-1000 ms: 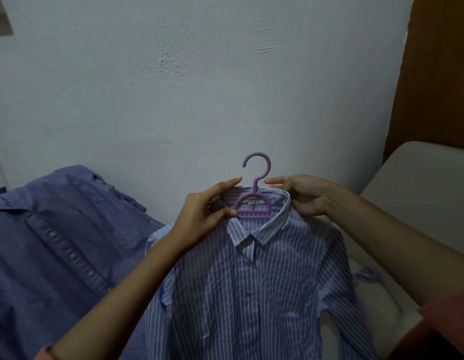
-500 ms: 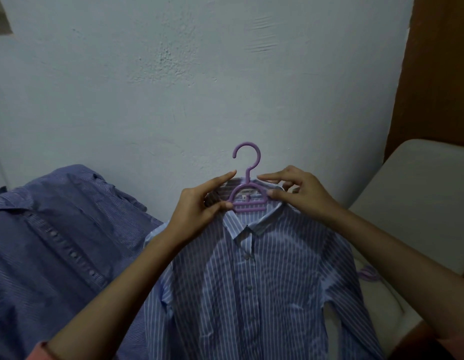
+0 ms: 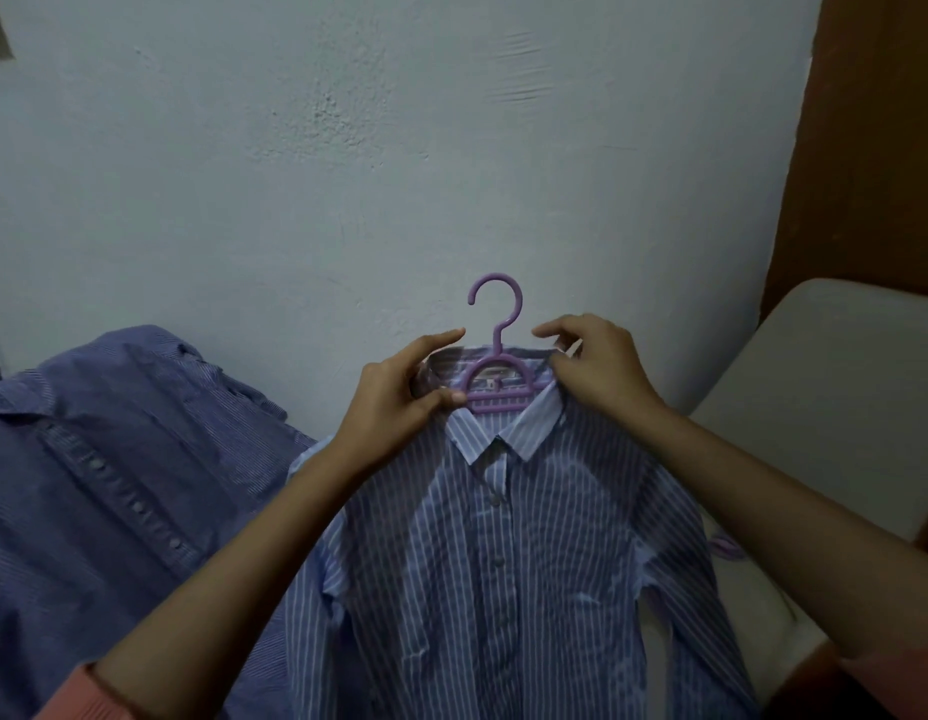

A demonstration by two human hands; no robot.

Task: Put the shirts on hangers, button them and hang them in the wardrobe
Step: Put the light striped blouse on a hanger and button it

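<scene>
Head view, centre of the frame: left hand (image 3: pixel 399 392) gripped the collar's left side, thumb tip pressed against the lilac hanger (image 3: pixel 495 379), fingers curled over the collar's back edge. Right hand (image 3: pixel 597 371) pinched the collar's right fold between thumb and fingertips, forefinger lifted free. Striped shirt (image 3: pixel 503 563) hung from the hanger and draped down toward the bottom of the frame, placket closed as far as could be told, top collar button hard to make out. Hook stood upright against the pale wall (image 3: pixel 347 174). Darker blue shirt (image 3: pixel 103 475) lay spread at lower left, unhangered as far as could be seen; pale cushion (image 3: pixel 836 387) at right.

Judged as collar-settling before hanging. Best done by drawing both collar sides evenly outward and down, keeping the hook centred, checking that the shoulders sat square on the hanger arms. Risk: uneven pull, shirt slipping off one side.
</scene>
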